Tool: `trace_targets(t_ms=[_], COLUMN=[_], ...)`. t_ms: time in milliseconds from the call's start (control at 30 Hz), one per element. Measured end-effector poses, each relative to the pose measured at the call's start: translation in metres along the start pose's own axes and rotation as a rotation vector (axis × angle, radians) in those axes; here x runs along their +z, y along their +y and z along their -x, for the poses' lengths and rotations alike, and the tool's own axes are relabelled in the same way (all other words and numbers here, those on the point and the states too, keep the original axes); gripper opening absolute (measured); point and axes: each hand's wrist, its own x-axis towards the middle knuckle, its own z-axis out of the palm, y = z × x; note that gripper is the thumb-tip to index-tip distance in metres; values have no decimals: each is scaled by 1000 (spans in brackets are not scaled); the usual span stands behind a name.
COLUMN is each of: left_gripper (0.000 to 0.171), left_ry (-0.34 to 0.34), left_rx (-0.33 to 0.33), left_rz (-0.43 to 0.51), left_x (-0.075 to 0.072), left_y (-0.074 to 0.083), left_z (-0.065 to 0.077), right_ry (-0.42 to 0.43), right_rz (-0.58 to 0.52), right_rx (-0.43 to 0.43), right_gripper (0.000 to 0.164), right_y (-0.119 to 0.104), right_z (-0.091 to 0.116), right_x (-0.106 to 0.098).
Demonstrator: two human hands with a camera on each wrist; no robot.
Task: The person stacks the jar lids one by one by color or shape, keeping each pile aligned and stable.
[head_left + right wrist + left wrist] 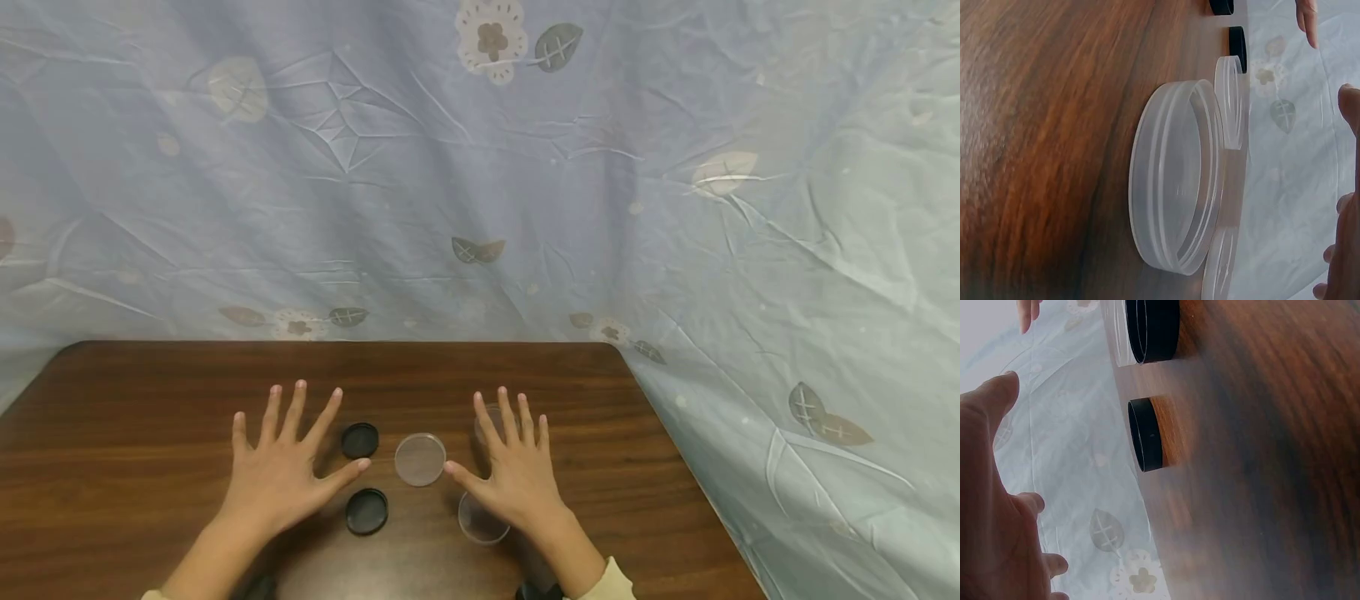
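Both hands hover over the table with fingers spread, holding nothing. Nearest my left hand [279,475] are two round black lids [360,440], one farther back and one closer; the closer black lid [367,512] lies right of the wrist. My right hand [517,475] is above two clear round shallow dishes, each partly hidden by it: a near clear dish [480,527] and a far clear dish [491,412]. Between the hands lies a third clear dish [420,460], close to the right thumb tip. In the right wrist view, the nearest clear dish [1147,181] shows ridged side walls.
The brown wood-grain table [150,400] has rounded far corners. A pale blue patterned cloth [390,183] hangs behind it and along the right side. Dark objects show at the bottom edge, beneath both wrists; their kind cannot be told.
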Motion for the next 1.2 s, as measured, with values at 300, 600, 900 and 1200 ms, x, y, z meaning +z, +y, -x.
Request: trace_targets(t_ms=[300, 600, 900, 1200], left_gripper=[106, 102, 88, 64], left_ry=[40, 120, 144, 106], left_rx=[15, 93, 123, 245], left_rz=[1, 80, 210, 358], left_x=[-1, -4, -5, 1], left_y=[-2, -5, -5, -7], left_z=[0, 1, 4, 11], right_ry=[-8, -83, -163, -231], right_rz=[-149, -407, -556, -590], right_rx=[-81, -189, -263, -364], right_gripper=[98, 101, 93, 71], right_y=[-2, -11, -24, -38], right_z=[-1, -3, -4, -2], right_x=[-3, -5, -2, 3])
